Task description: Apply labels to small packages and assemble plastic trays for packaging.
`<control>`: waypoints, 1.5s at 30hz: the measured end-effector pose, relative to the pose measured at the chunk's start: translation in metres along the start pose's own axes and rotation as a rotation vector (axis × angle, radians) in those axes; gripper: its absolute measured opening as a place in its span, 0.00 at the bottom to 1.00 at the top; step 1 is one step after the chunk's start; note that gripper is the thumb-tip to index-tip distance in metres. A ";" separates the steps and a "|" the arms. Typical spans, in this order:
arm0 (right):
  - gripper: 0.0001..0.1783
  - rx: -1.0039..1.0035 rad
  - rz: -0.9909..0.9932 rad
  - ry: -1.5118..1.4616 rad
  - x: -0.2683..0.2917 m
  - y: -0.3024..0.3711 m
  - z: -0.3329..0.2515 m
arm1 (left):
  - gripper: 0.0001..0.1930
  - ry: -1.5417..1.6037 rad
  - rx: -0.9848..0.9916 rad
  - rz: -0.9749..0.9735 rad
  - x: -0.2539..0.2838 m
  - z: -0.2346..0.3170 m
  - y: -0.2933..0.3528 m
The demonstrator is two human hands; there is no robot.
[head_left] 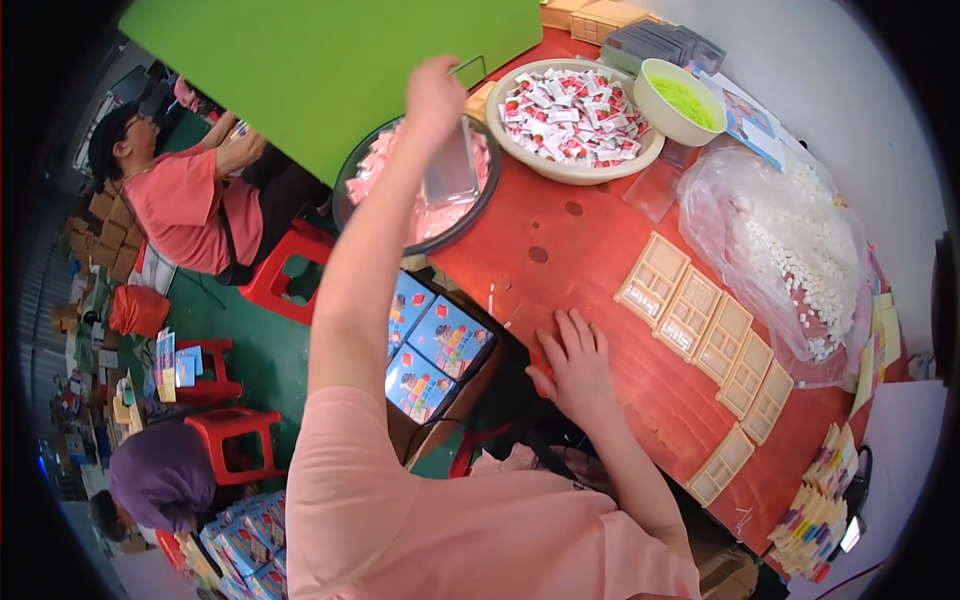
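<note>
My left hand (435, 98) is raised over a dark round basin (343, 195) of pink packets at the far left of the table. Its fingers are curled and blurred, near a thin dark-edged piece (470, 66); what they hold is unclear. Below that hand, a clear plastic box (452, 175) lies over the pink packets. My right hand (582, 372) rests on the red tabletop (570, 260) by its near edge, fingers spread and holding nothing visible. To its right runs a row of cream compartment trays (692, 312), two with small white pieces in them.
Beyond stand a wide bowl (660, 150) of wrapped sachets and a smaller bowl (650, 105) of green bits. A plastic bag (715, 190) of white pieces lies against the wall. Printed boxes (450, 335) fill a carton beside the table. Two other people (185, 205) sit at the left.
</note>
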State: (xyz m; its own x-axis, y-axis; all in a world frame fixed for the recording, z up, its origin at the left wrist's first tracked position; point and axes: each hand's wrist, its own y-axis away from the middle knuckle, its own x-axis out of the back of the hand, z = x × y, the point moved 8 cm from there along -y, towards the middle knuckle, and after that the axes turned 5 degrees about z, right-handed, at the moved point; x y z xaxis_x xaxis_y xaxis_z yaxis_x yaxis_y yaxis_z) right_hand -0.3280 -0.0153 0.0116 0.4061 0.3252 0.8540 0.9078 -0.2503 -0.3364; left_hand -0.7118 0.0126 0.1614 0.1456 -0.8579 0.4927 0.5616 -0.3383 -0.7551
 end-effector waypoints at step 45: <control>0.27 -0.057 -0.064 -0.024 -0.007 -0.009 0.014 | 0.52 0.035 0.473 -0.825 -0.130 -0.126 -0.039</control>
State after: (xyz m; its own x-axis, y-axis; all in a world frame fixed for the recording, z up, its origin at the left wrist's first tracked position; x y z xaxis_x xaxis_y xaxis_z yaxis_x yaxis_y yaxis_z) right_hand -0.3379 -0.0025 0.0031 0.3508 0.3642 0.8628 0.9248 -0.2799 -0.2578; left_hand -0.8554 0.0883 0.0718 -0.4640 -0.4322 0.7732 0.7492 -0.6572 0.0822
